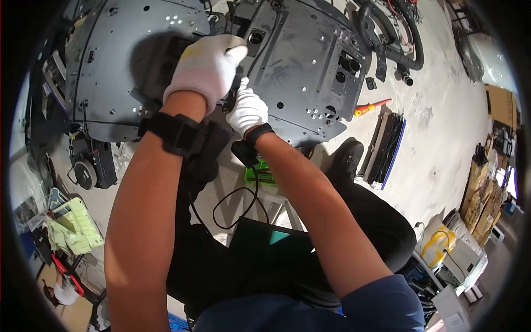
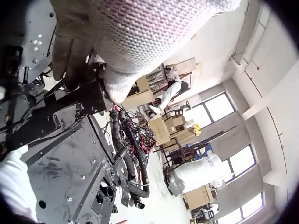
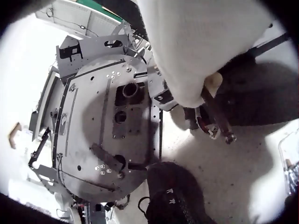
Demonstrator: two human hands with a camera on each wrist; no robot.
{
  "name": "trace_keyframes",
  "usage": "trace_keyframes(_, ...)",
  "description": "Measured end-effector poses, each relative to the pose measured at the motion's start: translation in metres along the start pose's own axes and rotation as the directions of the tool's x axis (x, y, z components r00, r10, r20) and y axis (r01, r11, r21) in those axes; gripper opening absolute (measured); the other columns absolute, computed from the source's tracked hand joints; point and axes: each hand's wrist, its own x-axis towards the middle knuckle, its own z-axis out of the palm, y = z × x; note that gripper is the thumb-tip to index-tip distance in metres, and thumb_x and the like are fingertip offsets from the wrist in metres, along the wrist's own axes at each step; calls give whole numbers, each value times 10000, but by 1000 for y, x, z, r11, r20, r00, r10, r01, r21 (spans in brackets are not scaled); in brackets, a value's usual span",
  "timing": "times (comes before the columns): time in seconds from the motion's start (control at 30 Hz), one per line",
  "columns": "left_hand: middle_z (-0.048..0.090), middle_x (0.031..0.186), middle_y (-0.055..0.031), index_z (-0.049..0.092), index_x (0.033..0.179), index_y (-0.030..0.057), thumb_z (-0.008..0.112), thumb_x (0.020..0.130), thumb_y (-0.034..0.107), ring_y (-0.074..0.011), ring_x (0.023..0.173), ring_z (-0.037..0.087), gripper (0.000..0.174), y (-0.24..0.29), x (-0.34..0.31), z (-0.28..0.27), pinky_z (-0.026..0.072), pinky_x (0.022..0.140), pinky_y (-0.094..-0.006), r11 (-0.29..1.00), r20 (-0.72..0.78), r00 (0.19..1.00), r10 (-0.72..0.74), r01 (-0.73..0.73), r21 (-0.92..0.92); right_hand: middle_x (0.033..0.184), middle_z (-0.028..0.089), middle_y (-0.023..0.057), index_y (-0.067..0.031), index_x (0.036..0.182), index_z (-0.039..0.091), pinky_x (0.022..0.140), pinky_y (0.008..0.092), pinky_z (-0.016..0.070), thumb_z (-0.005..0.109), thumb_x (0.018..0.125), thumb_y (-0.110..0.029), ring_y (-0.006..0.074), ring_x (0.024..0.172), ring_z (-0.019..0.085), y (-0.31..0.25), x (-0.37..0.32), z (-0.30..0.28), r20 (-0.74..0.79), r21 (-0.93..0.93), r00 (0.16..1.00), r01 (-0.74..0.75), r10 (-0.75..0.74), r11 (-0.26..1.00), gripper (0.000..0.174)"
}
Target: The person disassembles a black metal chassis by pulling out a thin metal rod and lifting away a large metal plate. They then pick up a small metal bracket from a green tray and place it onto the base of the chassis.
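A white knit glove with a yellow patch covers my left hand (image 1: 207, 66), which is over the seam between two grey metal panels. In the left wrist view its thumb and shaded fingers grip a black bracket (image 2: 93, 99) at the end of a dark beam. My right hand (image 1: 248, 110), also white-gloved, is just below it with curled fingers, close to the inner edge of the right panel (image 1: 298, 66). In the right wrist view a dark reddish rod-like piece (image 3: 218, 114) sticks out from the right fingertips. What it is, I cannot tell.
On the floor right of the panels lie a red-and-yellow screwdriver (image 1: 371, 107) and dark slats with a blue edge (image 1: 383, 149). Black corrugated hoses (image 1: 406, 41) curl at the top right. A green tray (image 1: 260, 175) and a looped black cable (image 1: 235, 191) are below the hands.
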Motion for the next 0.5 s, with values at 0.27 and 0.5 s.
trace_keyframes(0.27, 689, 1017, -125, 675, 1100, 76, 596, 868, 241, -230, 936, 645, 295, 7, -5, 7, 470, 851, -299, 982, -113, 981, -156, 142, -128, 764, 631, 141, -58, 988, 563, 572, 425, 503, 354, 987, -224, 306, 665, 627, 70, 22, 18, -301, -153, 782, 524, -545, 838, 267)
trace_keyframes(0.5, 688, 1035, -112, 671, 1121, 90, 590, 879, 253, -207, 955, 636, 303, -2, -3, 8, 460, 871, -288, 977, -76, 990, -119, 103, -189, 729, 641, 120, -93, 947, 604, 576, 449, 500, 360, 982, -312, 331, 646, 630, 64, 24, -18, 55, -149, 869, 494, -492, 857, 330)
